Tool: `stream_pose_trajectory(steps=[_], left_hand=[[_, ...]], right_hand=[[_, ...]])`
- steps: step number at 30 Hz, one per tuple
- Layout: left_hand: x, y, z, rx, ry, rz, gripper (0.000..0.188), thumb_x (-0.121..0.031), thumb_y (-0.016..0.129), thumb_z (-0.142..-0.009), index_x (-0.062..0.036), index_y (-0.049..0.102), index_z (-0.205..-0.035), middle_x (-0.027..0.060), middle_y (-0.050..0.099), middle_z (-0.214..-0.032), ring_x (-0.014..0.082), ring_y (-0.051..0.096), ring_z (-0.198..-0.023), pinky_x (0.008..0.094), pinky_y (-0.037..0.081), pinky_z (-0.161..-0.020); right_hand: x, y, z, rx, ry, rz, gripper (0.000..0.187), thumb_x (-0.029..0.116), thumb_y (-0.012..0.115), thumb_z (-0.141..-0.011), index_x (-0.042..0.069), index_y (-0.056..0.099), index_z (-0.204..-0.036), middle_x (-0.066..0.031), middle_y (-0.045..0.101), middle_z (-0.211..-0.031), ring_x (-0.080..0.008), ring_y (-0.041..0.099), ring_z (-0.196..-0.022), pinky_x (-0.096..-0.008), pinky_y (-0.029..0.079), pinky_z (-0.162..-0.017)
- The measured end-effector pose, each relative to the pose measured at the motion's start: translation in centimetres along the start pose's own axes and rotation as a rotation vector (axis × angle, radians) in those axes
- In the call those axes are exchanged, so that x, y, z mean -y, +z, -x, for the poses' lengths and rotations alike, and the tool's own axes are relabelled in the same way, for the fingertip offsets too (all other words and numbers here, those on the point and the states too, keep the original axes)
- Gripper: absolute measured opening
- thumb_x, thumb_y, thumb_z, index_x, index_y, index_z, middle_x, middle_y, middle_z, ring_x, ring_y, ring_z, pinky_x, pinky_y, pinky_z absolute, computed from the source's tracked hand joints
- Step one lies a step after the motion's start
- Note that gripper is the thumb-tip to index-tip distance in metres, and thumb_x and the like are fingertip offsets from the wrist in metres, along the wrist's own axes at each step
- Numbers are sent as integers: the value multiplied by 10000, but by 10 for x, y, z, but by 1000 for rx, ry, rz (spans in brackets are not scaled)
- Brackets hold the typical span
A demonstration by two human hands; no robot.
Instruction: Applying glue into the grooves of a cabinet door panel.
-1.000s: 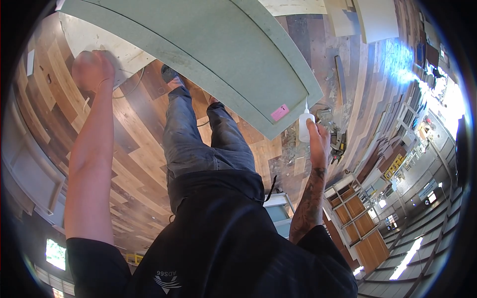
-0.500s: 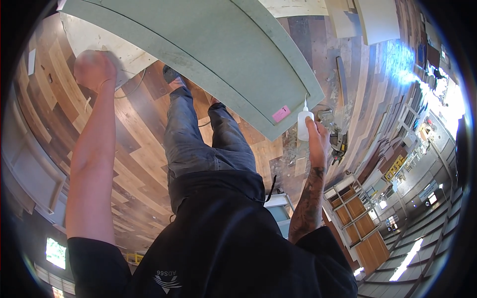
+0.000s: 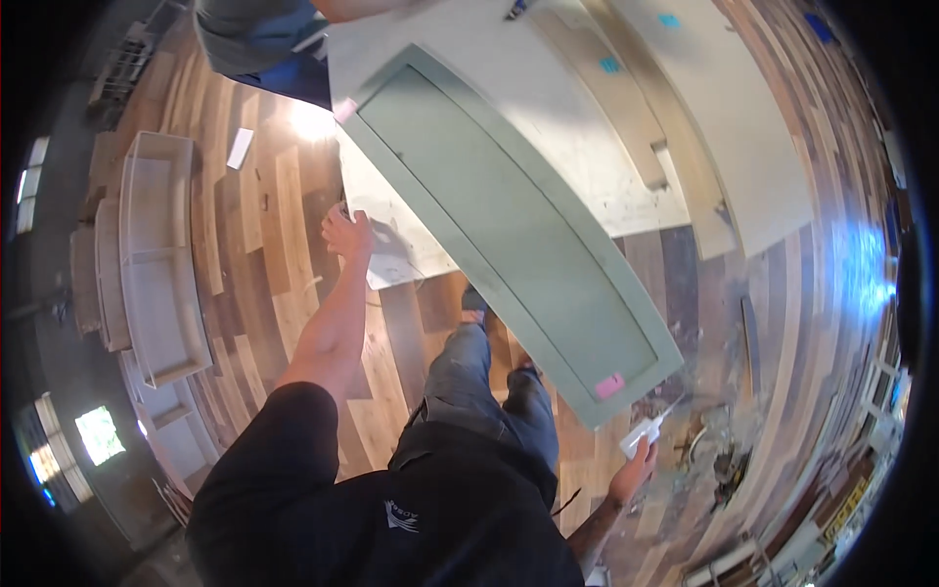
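A long grey-green framed panel (image 3: 509, 235) with a recessed middle lies diagonally across a white worktable (image 3: 430, 256), its near right end overhanging the edge. Beside that end my right hand (image 3: 631, 477) grips a white squeeze bottle (image 3: 639, 440). The bottle tilts, its thin nozzle pointing up and right, apart from the panel. A pink label (image 3: 608, 385) sits on the panel's near corner. My left hand (image 3: 347, 235) is at the table's left edge, fingers curled around a small dark item that I cannot make out.
Another person's jeans (image 3: 259, 44) and forearm (image 3: 364, 8) show at the far left. Pale boards (image 3: 724, 127) with blue tape lie on the table's right. A white open cabinet (image 3: 161, 259) stands left. Clutter (image 3: 729, 474) and a strip (image 3: 750, 342) lie on the floor at right.
My view has swung left, bringing in more of the table and another person. The bottle's nozzle has tipped rightward, away from the panel's corner. My left arm is now more bent.
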State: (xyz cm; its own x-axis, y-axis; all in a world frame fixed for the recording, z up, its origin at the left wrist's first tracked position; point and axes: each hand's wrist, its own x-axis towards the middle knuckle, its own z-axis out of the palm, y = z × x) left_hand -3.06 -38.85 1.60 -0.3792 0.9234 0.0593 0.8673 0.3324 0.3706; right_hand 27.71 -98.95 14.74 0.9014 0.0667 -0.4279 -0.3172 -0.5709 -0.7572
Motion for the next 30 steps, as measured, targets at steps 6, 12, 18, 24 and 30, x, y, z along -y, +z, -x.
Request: stream_pose_trajectory(steps=[6,12,18,24,30], left_hand=[[-88,21,-130,-89,713,249,516,-380,590,-955,-35,550,-1337,217,567,-1361,414,526,-1276,505,434,-1058],[-190,77,-241,194,721,112,661,-550,460,-1017,-56,505,-1453,258,566,-1409,438,538,-1296,502,392,-1126],[-145,93,-254,211,803,-15,699,-530,498,-1009,-48,446,-1513,301,497,-1455,486,439,-1366,530,322,-1174],[-91,41,-228,281,564,90,590,-504,504,-1013,-106,527,-1448,260,542,-1352,440,468,-1321,504,378,-1115],[22,-1,-252,379,316,270,495,-456,517,-1024,-58,587,-1311,265,539,-1315,471,514,-1250,524,432,-1039]], right_hand=[[-70,28,-17,7,-230,463,427,37,618,-960,-20,543,-1376,-262,566,-1344,-399,556,-1239,-464,466,-1038],[-20,64,-22,4,-232,285,468,16,673,-919,-51,541,-1363,-260,576,-1320,-407,568,-1217,-462,467,-1038],[-32,88,-31,-134,-269,163,315,10,683,-911,-55,596,-1206,-176,609,-1184,-312,613,-1093,-398,516,-940],[7,103,-48,-149,-397,119,274,153,571,-998,-40,622,-1185,-110,636,-1153,-219,639,-1036,-343,522,-858],[44,127,-89,33,-113,-368,327,188,634,-954,-12,672,-1210,-44,688,-1065,-145,636,-970,-299,500,-851]])
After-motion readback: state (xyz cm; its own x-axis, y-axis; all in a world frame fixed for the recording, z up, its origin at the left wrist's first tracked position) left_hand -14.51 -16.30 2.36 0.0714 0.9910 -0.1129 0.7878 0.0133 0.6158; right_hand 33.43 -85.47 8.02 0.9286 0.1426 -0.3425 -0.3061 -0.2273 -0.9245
